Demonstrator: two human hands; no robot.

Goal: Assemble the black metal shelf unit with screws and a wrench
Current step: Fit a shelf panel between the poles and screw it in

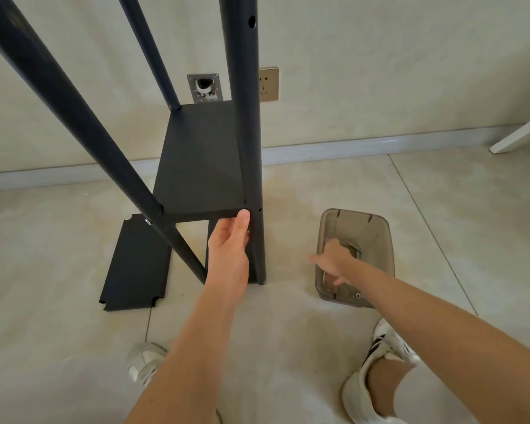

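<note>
Here we have the black shelf frame [245,142] standing on the tiled floor [303,347] close to the wall, its near right post [251,166] upright and the left post [74,117] leaning across our view. One shelf panel [201,166] sits low in the frame, and a spare panel [136,264] lies flat on the floor to the left, partly under the leaning post. Our left hand [230,240] steadies the fitted panel at its front right corner, thumb on the front edge just beside the right post, the other fingers hidden beneath, so it looks like a light pinch. To the right, well apart from the frame, a clear plastic tray [354,258] holds the hardware; our right hand [334,261] reaches into it, and we cannot tell whether its fingers have closed on anything. A metal piece, perhaps the wrench [356,250], shows just beyond the hand, and small screws [358,295] lie at the tray's near end. The risk, we judge, is at that corner: if it is not yet screwed, loosening the left hand while we look away could let the panel slip off its holes, and the frame could sway or tip.
</note>
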